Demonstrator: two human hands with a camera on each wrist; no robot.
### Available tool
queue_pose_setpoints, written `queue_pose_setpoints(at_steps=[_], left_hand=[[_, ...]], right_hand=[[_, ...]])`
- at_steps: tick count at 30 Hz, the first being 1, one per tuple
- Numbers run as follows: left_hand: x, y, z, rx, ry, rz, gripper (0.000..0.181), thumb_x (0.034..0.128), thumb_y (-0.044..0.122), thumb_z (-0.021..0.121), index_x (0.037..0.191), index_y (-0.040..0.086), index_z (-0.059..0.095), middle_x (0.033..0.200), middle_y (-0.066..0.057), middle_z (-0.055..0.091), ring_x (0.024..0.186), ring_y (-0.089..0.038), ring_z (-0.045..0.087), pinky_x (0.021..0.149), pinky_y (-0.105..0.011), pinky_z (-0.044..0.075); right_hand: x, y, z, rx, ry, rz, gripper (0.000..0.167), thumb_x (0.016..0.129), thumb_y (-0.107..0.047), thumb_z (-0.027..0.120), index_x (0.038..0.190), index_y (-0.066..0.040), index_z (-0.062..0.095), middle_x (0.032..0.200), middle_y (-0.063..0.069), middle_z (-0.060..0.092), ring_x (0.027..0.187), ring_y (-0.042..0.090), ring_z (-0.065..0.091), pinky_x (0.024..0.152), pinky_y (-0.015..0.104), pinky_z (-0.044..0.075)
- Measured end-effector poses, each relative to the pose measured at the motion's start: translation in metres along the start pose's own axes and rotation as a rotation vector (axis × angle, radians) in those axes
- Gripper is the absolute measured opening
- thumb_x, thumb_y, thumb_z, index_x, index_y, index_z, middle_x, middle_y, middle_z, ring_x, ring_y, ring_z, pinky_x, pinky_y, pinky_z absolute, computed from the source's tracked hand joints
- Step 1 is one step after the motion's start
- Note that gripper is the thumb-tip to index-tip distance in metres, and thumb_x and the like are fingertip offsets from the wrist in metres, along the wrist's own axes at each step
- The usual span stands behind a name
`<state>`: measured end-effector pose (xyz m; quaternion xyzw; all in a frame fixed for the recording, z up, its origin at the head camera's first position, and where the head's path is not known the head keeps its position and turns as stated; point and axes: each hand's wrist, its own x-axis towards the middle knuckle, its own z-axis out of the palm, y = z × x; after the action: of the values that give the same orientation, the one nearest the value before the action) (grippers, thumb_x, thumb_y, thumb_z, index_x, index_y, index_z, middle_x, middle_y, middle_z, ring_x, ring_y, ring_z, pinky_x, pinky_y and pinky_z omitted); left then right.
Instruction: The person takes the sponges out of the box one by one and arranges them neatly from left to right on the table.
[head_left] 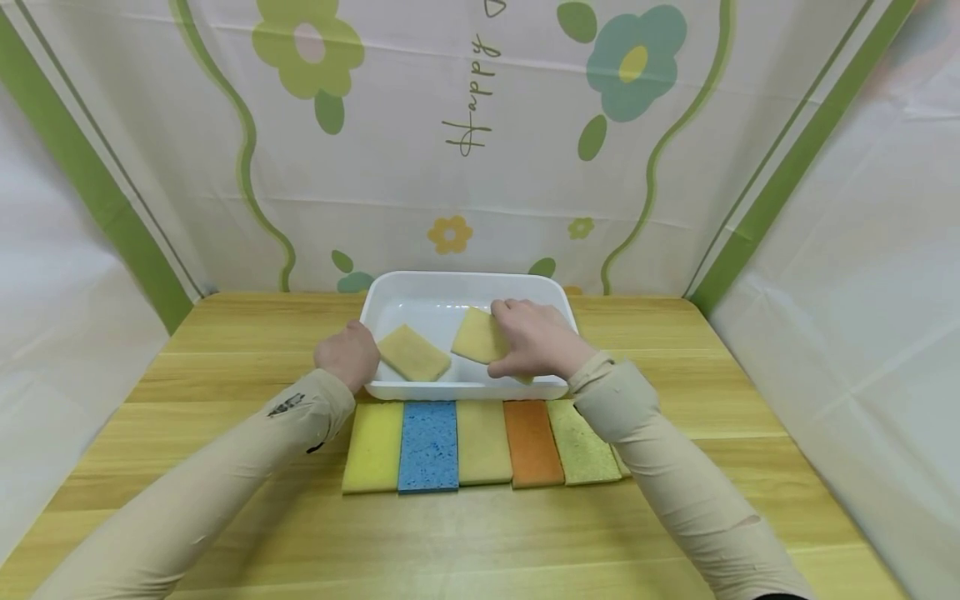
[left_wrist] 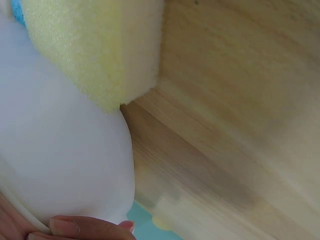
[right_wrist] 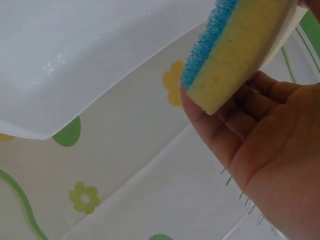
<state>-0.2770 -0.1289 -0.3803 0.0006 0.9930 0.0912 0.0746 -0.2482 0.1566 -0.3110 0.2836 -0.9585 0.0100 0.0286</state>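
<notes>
A white plastic basin (head_left: 465, 390) stands near the table's far edge. My left hand (head_left: 348, 357) grips its left rim; in the left wrist view, the fingertips (left_wrist: 65, 227) curl at the rim. Over the basin's right half, my right hand (head_left: 536, 340) holds a pale yellow sponge (head_left: 474, 335) between thumb and fingers. The right wrist view shows this sponge (right_wrist: 235, 55) has a blue scouring side. Another pale yellow sponge (head_left: 414, 354) lies flat inside the basin on the left.
Before the basin lies a row of sponges: yellow (head_left: 373, 450), blue (head_left: 429, 450), pale yellow (head_left: 483, 446), orange (head_left: 533, 446) and yellow-green (head_left: 585, 450). One more shows partly under the right forearm. A flowered curtain (head_left: 405, 167) hangs behind the wooden table (head_left: 420, 550).
</notes>
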Motion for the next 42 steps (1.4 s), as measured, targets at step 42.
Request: queue_pose_setpoints(at_steps=[42], left_hand=[[-0.001, 0.0, 0.0, 0.005, -0.015, 0.01, 0.039, 0.1008, 0.015, 0.037, 0.12, -0.02, 0.04, 0.067, -0.016, 0.055, 0.056, -0.025, 0.058, 0.048, -0.035, 0.047]], right_hand=[[-0.078, 0.044, 0.01, 0.125, 0.058, 0.252, 0.044, 0.069, -0.043, 0.072, 0.086, -0.007, 0.052, 0.067, 0.001, 0.05, 0.055, 0.018, 0.048, 0.046, 0.032, 0.04]])
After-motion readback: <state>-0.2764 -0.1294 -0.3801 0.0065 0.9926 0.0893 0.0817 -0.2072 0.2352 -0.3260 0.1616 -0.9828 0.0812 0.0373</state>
